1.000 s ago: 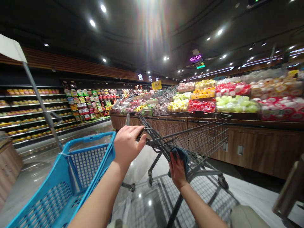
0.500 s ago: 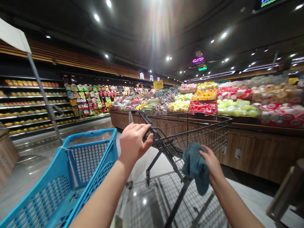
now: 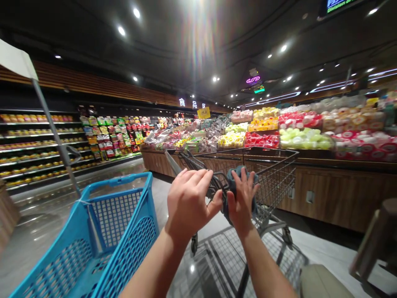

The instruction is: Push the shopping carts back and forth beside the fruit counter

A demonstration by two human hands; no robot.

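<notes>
My left hand (image 3: 190, 200) lies over the near handle end of a dark wire shopping cart (image 3: 290, 155). Its fingers bend over the bar together, the thumb apart, though the hand covers most of that bar. Close beside it on the right, my right hand (image 3: 243, 203) presses a dark teal cloth (image 3: 231, 177) against the cart, fingers spread over it. Part of the cloth shows around the palm and fingers; the section of cart beneath is hidden. No goods show in the cart's wire basket.
A blue plastic shopping cart (image 3: 119, 182) stands at my left, beside a metal pole (image 3: 54, 124) with a white panel. Beyond the wire cart runs a wooden display counter (image 3: 335, 194) piled with packaged goods. Stocked shelves (image 3: 37, 142) line the left wall. A brown post-like object (image 3: 370, 240) stands at right.
My right hand has moved left and up with the cloth, from the cart's near right side to beside my left hand. My left hand has shifted slightly right and down.
</notes>
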